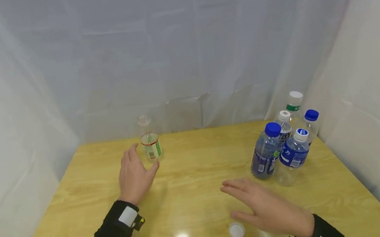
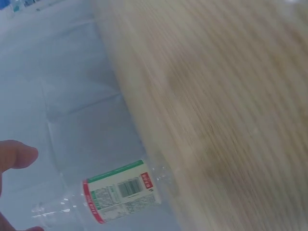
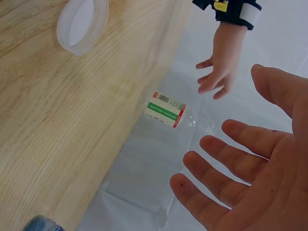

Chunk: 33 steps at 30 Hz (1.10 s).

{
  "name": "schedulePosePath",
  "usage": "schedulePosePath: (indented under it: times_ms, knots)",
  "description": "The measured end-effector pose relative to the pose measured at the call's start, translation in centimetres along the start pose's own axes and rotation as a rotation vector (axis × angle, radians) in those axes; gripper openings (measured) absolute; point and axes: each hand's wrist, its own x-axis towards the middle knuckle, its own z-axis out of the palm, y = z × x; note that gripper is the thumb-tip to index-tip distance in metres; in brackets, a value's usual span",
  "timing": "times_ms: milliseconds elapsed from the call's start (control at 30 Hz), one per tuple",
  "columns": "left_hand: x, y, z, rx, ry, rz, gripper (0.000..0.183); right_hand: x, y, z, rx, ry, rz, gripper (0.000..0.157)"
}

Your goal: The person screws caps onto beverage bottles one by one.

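A clear plastic bottle (image 1: 151, 146) with a white, green and red label stands upright near the table's back edge. Just left of it and toward the front is my left hand (image 1: 136, 176), thumb and fingers spread apart with a gap to the bottle. The left wrist view has the labelled bottle (image 2: 120, 192) beyond my thumb and fingertips. My right hand (image 1: 268, 206) hovers over the table at the front right, fingers straight and holding nothing. Close by its thumb lies a round white cap (image 1: 236, 231). The right wrist view shows this palm (image 3: 260, 178) with fingers extended.
A group of several capped plastic bottles stands at the right, among them a large blue-capped bottle (image 1: 265, 152) and a blue-labelled one with a white cap (image 1: 294, 154). White sheeting (image 1: 181, 55) hangs behind and at both sides of the wooden table (image 1: 190, 175).
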Motion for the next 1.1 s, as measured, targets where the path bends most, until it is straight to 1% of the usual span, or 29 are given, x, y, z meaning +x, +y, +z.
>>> schedulePosePath:
  times_ms: [133, 300, 400, 667, 800, 933, 1100]
  knots:
    - [1.7, -0.4, 1.1, -0.061, -0.020, -0.071, 0.092, -0.2, -0.1, 0.2, 0.003, 0.005, -0.007, 0.060]
    - [3.5, -1.0, 2.7, -0.215, -0.080, -0.165, 0.097, -0.5, -0.1, 0.4, 0.004, -0.007, -0.009, 0.058]
    - [4.4, -1.5, 3.6, -0.273, -0.097, -0.196, 0.099, -0.6, 0.0, 0.4, 0.016, -0.024, 0.005, 0.058]
    - [6.5, -2.6, 5.3, -0.292, -0.061, -0.247, 0.100, -0.9, 0.0, 0.3, 0.051, -0.025, 0.014, 0.060]
    - [6.9, -2.8, 5.9, -0.300, -0.047, -0.270, 0.103, -1.0, 0.1, 0.4, 0.050, -0.027, 0.000, 0.060]
    - [7.2, -3.0, 6.3, -0.304, -0.055, -0.284, 0.104, -1.1, 0.1, 0.5, 0.057, -0.036, 0.007, 0.060]
    - [7.4, -3.3, 6.7, -0.244, -0.071, -0.295, 0.099, -1.2, 0.3, 0.6, 0.061, -0.034, 0.009, 0.060]
